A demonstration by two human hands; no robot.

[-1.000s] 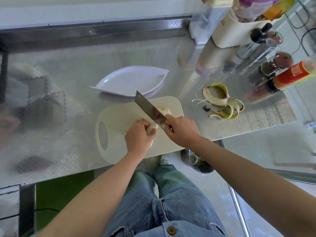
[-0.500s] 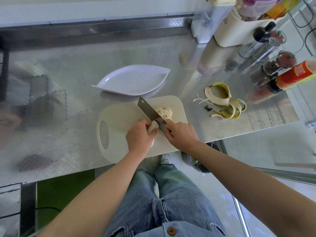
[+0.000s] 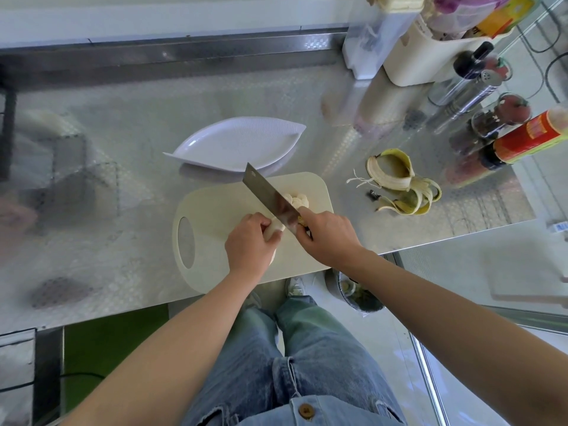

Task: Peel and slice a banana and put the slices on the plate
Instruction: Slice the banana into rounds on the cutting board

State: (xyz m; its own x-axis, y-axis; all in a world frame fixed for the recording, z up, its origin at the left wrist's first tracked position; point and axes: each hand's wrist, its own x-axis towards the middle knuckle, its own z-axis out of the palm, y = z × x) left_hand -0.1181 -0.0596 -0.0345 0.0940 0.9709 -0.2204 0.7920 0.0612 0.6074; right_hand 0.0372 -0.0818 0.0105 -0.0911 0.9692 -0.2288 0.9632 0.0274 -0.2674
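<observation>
Step in hand: another slice was being cut from the pale peeled banana piece (image 3: 274, 231), which was laid on the cream plastic cutting board (image 3: 215, 216).
Left hand (image 3: 250, 242): its fingers (image 3: 261, 222) were curled round the banana piece, which was pinned to the board.
Right hand (image 3: 325, 238): its fingers were clenched round the handle of the broad steel cleaver (image 3: 270, 198); the handle itself was hidden.
Blade: it was held tilted over the banana's free end, just beyond the left fingertips.
Slices: a small heap of round banana slices (image 3: 297, 200) was gathered across the blade from the left fingers.
Plate: no slices were seen on the white leaf-shaped plate (image 3: 236, 146), which was set beyond the blade tip, well past both hands.
Technique: the left fingertips would best be tucked back and the blade brought straight down, so that even slices would be made.
Risk: the soft stub could be crushed if gripped hard.
</observation>
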